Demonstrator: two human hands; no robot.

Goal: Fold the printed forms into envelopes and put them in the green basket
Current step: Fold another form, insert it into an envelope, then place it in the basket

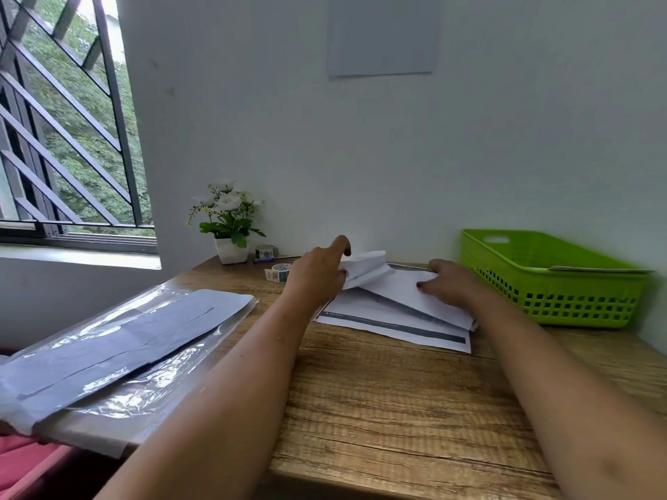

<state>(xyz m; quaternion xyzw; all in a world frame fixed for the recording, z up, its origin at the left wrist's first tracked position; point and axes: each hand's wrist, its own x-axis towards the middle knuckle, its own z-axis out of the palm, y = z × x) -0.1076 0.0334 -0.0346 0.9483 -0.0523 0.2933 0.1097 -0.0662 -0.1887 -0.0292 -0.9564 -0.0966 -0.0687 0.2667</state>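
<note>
Printed forms (382, 324) lie in a loose stack toward the back of the wooden bench (361, 409), just left of the green basket (584, 304). Both hands are on the top form (400, 288), which is partly folded, with its left end lifted off the stack.

This is single-sheet office paper, so it should be almost weightless, limp when lifted, and quick to take a crease that cannot be undone. It will likely slide on the sheets beneath, so one hand needs to pin it while the other folds. The best hold is near a corner or along the folded edge. A light grip is enough, and a hard one would crumple the paper.

The left hand (317, 277) grips the raised, doubled-over end. Its fingers (343, 244) curl over the top of the fold, and the thumb seems to be underneath, though the paper hides it. The right hand (454, 285) lies on the flat right part of the same sheet. Its fingers (438, 265) are close together and only gently bent, and they press the form down onto the stack without pinching it.

One pale flat piece (599, 270) rests across the basket's rim. I cannot tell whether it is a finished envelope.
</note>
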